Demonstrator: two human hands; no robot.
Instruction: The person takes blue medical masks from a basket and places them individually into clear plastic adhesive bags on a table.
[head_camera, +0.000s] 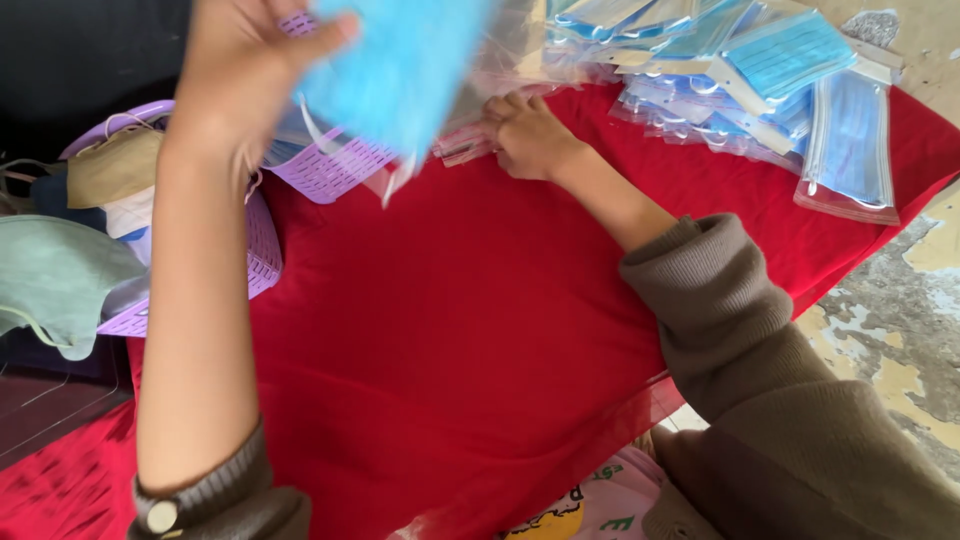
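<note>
Nearest the camera, at the bottom of the frame, sit the person's two brown sleeves (790, 400), the right one filling the lower right corner and the left one only a cuff at the lower left. Between them a bit of pink printed cloth (600, 505) shows at the bottom edge.

Beyond that a red cloth (450, 330) spreads over most of the middle of the frame, bare in its centre.

The left forearm rises up the left side of the frame to the left hand (240, 70) in the upper left. This hand is closed in a pinch, thumb against fingers, on a blue mask (400, 65), which is blurred and held up above the cloth near the top centre.

Just beneath the mask stands a lilac basket (330, 170), and a second lilac basket (262, 250) sits at the left edge of the cloth with grey-green and tan cloth masks (70, 270) lying over it.

The right hand (530, 135) lies upper centre, knuckles up and fingers curled, its fingertips at the edge of some clear bags (470, 140); whether it grips them cannot be told.

Farthest off, in the upper right, lies a pile of bagged masks (760, 80), blue in clear sleeves, overlapping one another. Worn floor (890, 320) shows along the right edge.
</note>
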